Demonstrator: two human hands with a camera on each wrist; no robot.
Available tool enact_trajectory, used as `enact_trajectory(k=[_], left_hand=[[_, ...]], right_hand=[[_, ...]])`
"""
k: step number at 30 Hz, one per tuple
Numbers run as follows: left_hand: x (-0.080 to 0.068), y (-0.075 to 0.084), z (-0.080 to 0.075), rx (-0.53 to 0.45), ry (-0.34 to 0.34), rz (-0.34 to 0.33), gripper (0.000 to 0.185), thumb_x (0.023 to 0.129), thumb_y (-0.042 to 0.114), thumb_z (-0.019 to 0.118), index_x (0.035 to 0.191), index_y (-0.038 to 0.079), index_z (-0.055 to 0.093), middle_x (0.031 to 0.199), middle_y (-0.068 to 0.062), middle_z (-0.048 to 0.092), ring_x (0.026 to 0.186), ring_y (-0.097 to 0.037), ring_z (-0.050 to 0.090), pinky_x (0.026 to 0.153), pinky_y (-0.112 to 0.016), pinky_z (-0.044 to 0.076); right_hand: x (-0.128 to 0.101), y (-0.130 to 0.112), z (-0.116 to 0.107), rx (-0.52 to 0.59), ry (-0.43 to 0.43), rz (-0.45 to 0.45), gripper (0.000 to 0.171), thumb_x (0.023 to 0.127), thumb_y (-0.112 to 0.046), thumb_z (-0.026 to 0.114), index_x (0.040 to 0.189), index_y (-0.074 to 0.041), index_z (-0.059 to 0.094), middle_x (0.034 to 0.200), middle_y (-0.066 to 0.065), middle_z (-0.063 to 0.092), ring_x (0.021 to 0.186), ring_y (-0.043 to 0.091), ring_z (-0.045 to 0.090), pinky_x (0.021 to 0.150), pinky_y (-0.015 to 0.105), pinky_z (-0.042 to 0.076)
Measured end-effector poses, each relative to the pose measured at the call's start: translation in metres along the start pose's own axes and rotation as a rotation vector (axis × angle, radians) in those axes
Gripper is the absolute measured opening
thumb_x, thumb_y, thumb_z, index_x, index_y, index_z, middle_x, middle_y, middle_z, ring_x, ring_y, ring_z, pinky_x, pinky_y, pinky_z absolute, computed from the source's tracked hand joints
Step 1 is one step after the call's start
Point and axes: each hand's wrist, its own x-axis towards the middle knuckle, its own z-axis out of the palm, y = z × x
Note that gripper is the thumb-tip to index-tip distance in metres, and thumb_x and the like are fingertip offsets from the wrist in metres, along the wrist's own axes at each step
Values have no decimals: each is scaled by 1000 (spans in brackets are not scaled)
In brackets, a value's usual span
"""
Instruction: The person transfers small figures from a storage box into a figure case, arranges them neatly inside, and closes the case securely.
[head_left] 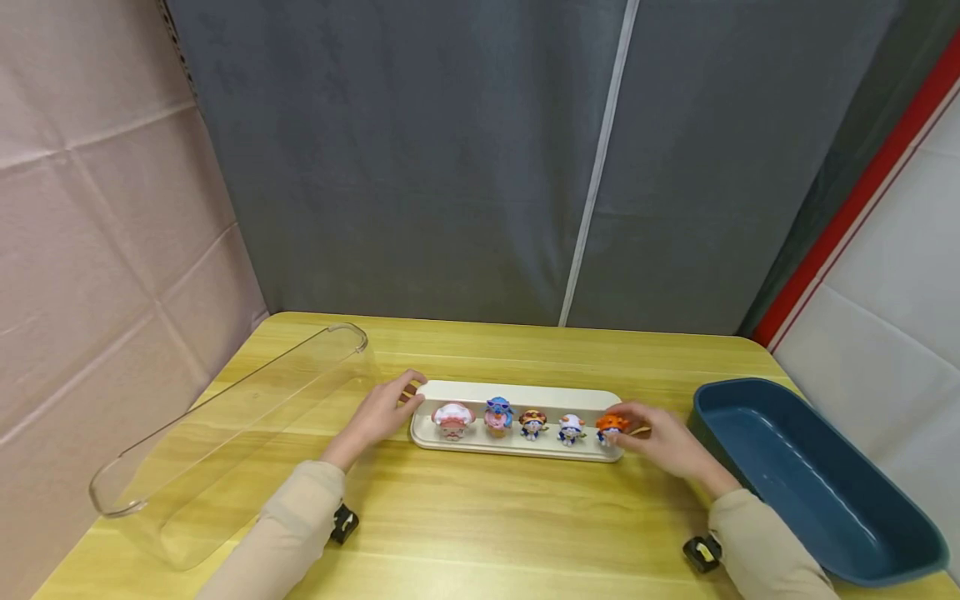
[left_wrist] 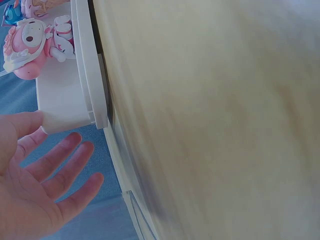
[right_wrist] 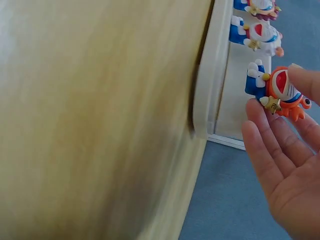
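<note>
On the wooden worktop [head_left: 480, 500] stands a white tray [head_left: 517, 396] with five small figures in a row. The right hand [head_left: 663, 442] pinches the orange figure [head_left: 611, 427] at the tray's right end; the left hand [head_left: 378, 414], fingers [left_wrist: 65, 167] relaxed, touches the left end

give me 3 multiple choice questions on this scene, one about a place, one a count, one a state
1. Where is the blue bin?
A. right of the tray
B. left of the tray
C. on the tray

2. How many figures stand on the tray?
A. three
B. five
C. seven

3. What is the right hand doing?
A. resting flat, far from the tray
B. holding the clear lid
C. pinching the orange figure

Answers:
1 A, it sits at the table's right edge.
2 B, five in a row.
3 C, thumb and fingers meet on it.
</note>
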Motion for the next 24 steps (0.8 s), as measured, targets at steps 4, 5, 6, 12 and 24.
enact_trajectory(k=[4,5,6,12,24], left_hand=[[0,0,0,-1,2,-4,20,88,16,55,108,13,54,99,-9,62,88,-22,58,77,-39,46],[0,0,0,-2,2,-4,20,88,16,55,108,13,54,99,-9,61,88,-22,58,78,-39,46],[0,0,0,-4,2,-7,20,88,17,55,108,14,54,99,-9,62,89,-22,57,78,-39,46],[-1,-1,0,-5,5,2,20,88,16,54,108,14,54,98,-9,62,88,-22,58,78,-39,46],[-2,-1,0,-6,0,-4,21,89,16,54,109,14,54,99,-9,61,88,-22,57,78,-39,46]], right_hand=[[1,3,5,22,1,-24,34,80,-21,66,109,-4,58,96,3,60,80,16,58,66,28,49],[1,4,6,21,3,-21,35,80,-21,66,109,-4,58,97,3,60,80,16,58,66,28,49],[1,4,7,18,3,-16,35,80,-21,66,109,-4,58,97,4,60,80,16,58,66,27,49],[2,3,10,11,-5,35,36,79,-21,66,111,-6,57,100,6,60,82,17,57,65,26,48],[3,1,11,33,17,18,30,79,-14,67,105,-6,54,98,4,60,86,19,57,75,37,47]])
